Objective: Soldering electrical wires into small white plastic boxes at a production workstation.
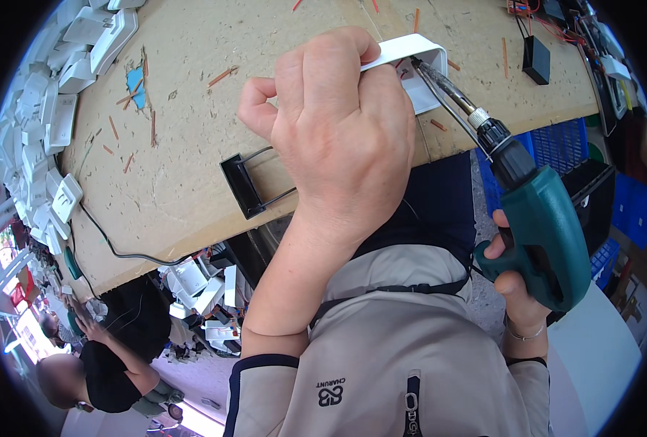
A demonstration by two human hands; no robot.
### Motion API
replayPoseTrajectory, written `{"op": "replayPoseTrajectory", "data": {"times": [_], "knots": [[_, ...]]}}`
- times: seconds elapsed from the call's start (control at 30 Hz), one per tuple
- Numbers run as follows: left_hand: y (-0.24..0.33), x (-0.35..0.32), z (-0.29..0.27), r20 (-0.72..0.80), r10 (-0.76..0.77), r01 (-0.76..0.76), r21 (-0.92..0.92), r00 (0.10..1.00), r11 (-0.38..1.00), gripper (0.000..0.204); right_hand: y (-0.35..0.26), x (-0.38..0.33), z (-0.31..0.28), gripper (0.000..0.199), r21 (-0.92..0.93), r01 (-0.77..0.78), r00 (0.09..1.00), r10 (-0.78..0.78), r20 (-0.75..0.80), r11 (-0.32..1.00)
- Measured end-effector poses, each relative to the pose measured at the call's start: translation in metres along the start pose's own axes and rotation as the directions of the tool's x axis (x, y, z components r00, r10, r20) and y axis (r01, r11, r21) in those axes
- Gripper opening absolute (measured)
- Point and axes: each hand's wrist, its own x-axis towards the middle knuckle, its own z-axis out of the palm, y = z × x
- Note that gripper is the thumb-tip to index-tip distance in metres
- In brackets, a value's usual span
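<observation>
My left hand (342,120) is closed around a white plastic housing (431,51), held over the table with its open side toward the right. Its fingers hide much of the housing, and a bit of red wire shows inside. In my right hand (518,295) is a green pistol-grip soldering gun (553,226), fingers wrapped about the handle. The hot tip and the thin feed tube beside it reach into the housing's opening. What the tip touches in there is too small to make out. Near my left wrist lies a black rectangular frame (242,186) with black wires.
White plastic housings (61,120) are heaped along the table's left side. Short reddish-brown sticks (152,127) are scattered on the worn tabletop (192,175). A black box (536,60) stands at the far right. Blue crates (562,142) sit beyond the edge. Another person (112,371) works at lower left.
</observation>
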Motion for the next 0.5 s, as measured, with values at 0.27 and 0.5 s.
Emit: {"op": "replayPoseTrajectory", "data": {"times": [0.27, 0.5], "knots": [[-0.0003, -0.0002, 0.0006, -0.004, -0.004, 0.004, -0.004, 1.000, 1.000, 0.006, 0.0010, 0.0019, -0.0010, 0.083, -0.039, 0.003, 1.000, -0.002, 0.009, 0.999], [-0.0002, 0.0010, -0.0002, 0.000, -0.005, 0.005, 0.002, 1.000, 1.000, 0.007, 0.0037, 0.0001, -0.0026, 0.082, -0.040, 0.040, 0.999, -0.040, 0.008, 0.998]]}}
